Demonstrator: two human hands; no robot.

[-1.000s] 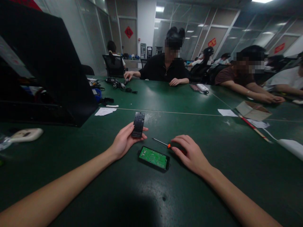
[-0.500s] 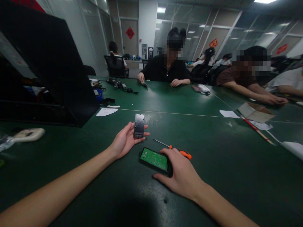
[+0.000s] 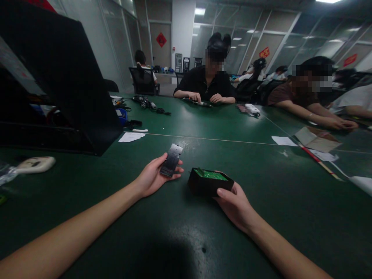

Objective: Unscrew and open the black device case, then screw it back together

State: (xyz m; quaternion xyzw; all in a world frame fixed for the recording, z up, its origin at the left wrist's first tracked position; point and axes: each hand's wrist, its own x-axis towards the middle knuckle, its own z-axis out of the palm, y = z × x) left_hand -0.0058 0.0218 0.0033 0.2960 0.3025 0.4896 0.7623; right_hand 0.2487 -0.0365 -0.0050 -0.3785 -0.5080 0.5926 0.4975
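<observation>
My left hand [image 3: 155, 173] holds a flat black rectangular cover [image 3: 171, 161], tilted to the right, with the thumb along its edge and the fingers behind. To its right, my right hand [image 3: 236, 203] grips a black box-shaped plastic housing [image 3: 207, 186] by its right end, thumb on the near side. Inside the housing's open top lies a green circuit board [image 3: 211, 175]. Cover and housing are apart. The orange-handled screwdriver is hidden behind the housing and my right hand, save perhaps a small tip left of the housing.
A large black open case [image 3: 72, 89] stands at the left, with a white plastic object [image 3: 36, 165] before it. Paper [image 3: 132, 136], cables [image 3: 147, 103] and an open cardboard box [image 3: 316, 138] lie farther off. A person [image 3: 197, 85] sits opposite, hands on the green table [image 3: 162, 232].
My right hand has lifted the housing from the table and tipped it so its side faces me. The cover in my left hand has tilted right. The person opposite moved a hand inward.
</observation>
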